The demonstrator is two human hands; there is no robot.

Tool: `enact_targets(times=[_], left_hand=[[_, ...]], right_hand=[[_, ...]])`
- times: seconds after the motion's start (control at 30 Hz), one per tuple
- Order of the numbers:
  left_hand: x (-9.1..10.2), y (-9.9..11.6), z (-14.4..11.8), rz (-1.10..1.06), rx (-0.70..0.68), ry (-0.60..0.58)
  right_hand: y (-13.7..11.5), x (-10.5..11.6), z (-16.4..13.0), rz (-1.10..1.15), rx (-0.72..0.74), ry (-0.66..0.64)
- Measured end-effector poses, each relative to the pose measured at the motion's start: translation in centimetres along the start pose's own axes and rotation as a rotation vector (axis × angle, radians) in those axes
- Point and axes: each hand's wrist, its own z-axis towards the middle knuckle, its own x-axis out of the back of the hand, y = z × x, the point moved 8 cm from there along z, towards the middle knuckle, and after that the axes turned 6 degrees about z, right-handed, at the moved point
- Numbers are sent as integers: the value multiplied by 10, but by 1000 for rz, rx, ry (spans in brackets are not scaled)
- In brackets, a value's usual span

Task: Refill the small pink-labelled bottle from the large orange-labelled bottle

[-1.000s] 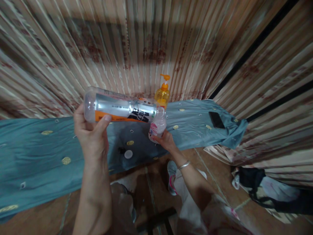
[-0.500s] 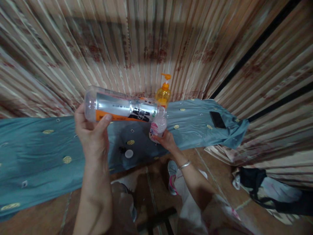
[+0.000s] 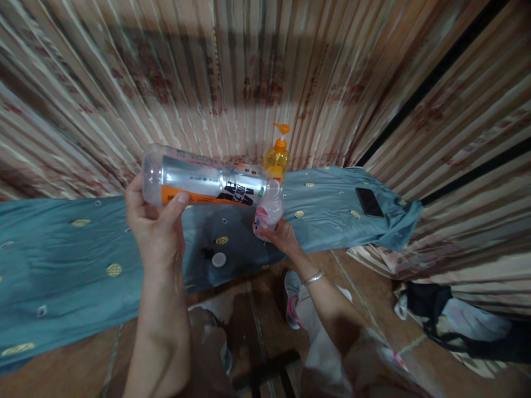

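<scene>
Left to right, we record: a teal cloth point(image 3: 62, 243) with gold embroidered dots, spread along a low surface before striped curtains point(image 3: 249, 66).

Our left hand point(image 3: 155, 232), raised above the cloth; fingers wrapped behind and thumb pressed on the front of a large clear bottle point(image 3: 205, 181) with a silver and orange label. The bottle lies nearly level, base to the left, neck to the right, tipped slightly down onto a small bottle point(image 3: 267, 213).

Below it on the cloth, a white cap point(image 3: 218, 259) with a small dark cap point(image 3: 206, 254) just beside it.

The small bottle, clear with a pink and white label, upright on the cloth; our right hand point(image 3: 284, 237) curls its fingers round the lower part. A bangle point(image 3: 313, 278) sits on that wrist.

Behind the two necks, an orange pump dispenser point(image 3: 276, 157), partly covered by them.

Further right, a dark phone point(image 3: 368, 202) flat on the cloth, well apart from both hands. On the floor at far right, a dark bag point(image 3: 440, 315).

Against the frames before, we find both hands and both bottles in the same pose; only the view has drifted slightly.
</scene>
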Motion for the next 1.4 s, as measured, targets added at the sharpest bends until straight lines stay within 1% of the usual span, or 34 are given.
enact_targets(times=[0.17,0.3,0.37,0.43,0.57,0.77,1.07,1.23,1.4], left_hand=[[1,-2,0,-28,30,5],[0,0,0,-20,-1,-27],[0,-1,0,-14,-6,-21],[1,-1,0,-4,-6,-16],[0,-2,1,29,-2,-56],[1,-3,1,29,13,-65],[1,-3,-1,-20,12,-20],[1,-2,-1,1,5,-46],[0,-2,-1,-26,25,-18]], right_hand=[[0,0,0,6,2,6],[0,0,0,22,0,-13],[0,0,-1,32,1,-17],[-1,1,-1,38,8,-8],[0,1,0,40,10,8],[0,1,0,28,-5,5],[-4,3,-3,17,-21,-20],[-4,3,-3,12,-32,-16],[-3,3,-2,19,-17,-2]])
